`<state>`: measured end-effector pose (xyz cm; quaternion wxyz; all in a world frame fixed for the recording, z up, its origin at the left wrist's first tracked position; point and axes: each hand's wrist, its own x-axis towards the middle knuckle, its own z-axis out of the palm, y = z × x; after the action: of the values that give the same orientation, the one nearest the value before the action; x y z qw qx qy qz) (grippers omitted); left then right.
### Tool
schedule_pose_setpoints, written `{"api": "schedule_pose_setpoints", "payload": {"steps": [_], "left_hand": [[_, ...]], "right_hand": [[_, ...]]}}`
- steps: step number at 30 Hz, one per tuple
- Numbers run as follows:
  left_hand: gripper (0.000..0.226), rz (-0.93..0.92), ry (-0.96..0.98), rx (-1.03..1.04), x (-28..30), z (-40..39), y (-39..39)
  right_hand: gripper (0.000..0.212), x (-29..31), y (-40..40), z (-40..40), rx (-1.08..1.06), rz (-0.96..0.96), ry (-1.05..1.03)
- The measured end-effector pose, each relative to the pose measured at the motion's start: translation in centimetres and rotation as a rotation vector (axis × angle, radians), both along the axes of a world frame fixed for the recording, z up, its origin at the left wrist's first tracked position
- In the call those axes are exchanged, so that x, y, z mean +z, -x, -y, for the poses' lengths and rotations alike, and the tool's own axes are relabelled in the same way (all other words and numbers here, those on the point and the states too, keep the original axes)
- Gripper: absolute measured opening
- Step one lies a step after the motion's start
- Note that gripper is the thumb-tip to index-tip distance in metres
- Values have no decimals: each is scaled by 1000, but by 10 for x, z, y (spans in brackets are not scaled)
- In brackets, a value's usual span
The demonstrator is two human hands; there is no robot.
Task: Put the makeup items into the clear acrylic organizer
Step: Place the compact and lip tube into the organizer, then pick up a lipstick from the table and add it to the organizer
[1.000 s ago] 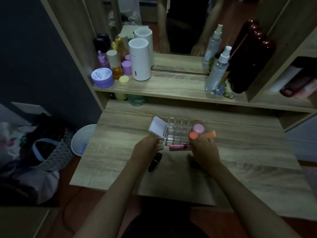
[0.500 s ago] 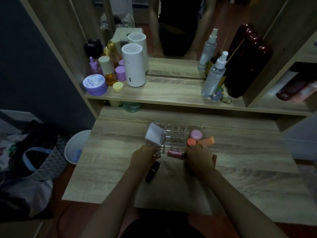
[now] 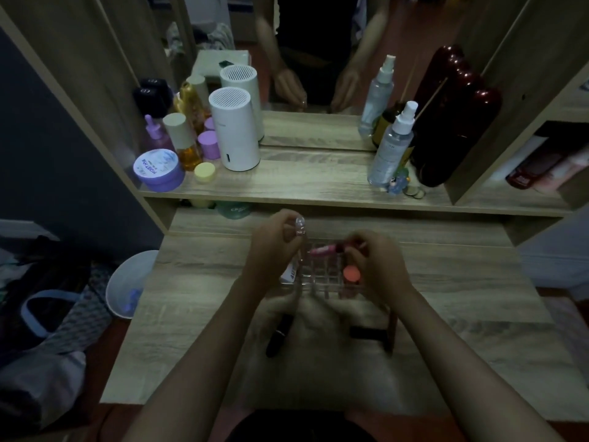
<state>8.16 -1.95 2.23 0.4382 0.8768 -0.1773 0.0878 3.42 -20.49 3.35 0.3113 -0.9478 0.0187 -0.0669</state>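
Head view: the clear acrylic organizer (image 3: 322, 275) sits on the bench (image 3: 462, 298), partly under both hands. The left hand (image 3: 274, 240) pinches a small clear-capped item (image 3: 300, 225) above the organizer's far left corner. The right hand (image 3: 374, 261) pinches a pink lip gloss tube (image 3: 323, 251), lying sideways over the far cells.

The light is dim and the cell walls are nearly invisible, so I judge a tube brought down tilted could catch on a divider, or nudge the light organizer along the bench.

One orange-capped item (image 3: 351, 274) stands in a right cell, and one white labelled item (image 3: 290, 272) sits at the left edge. Three dark items wait nearer the person: a black tube (image 3: 280, 334), a black stick (image 3: 366, 333), and a reddish pencil (image 3: 391, 327).
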Motion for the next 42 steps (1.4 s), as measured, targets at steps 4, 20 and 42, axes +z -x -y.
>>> {"api": "schedule_pose_setpoints", "payload": {"steps": [4,20,42], "left_hand": [[17,-15,36,10,-4,11,-12],[25,-128,-60,-35,-29,19,-19],[44,-79,-314,-161,-33,34,-13]], "right_hand": [[16,6,-22,-5,0,47,120],[20,-26,-47,-39,136,-130,237],[57,-84,83,56,-376,-388,-16]]}}
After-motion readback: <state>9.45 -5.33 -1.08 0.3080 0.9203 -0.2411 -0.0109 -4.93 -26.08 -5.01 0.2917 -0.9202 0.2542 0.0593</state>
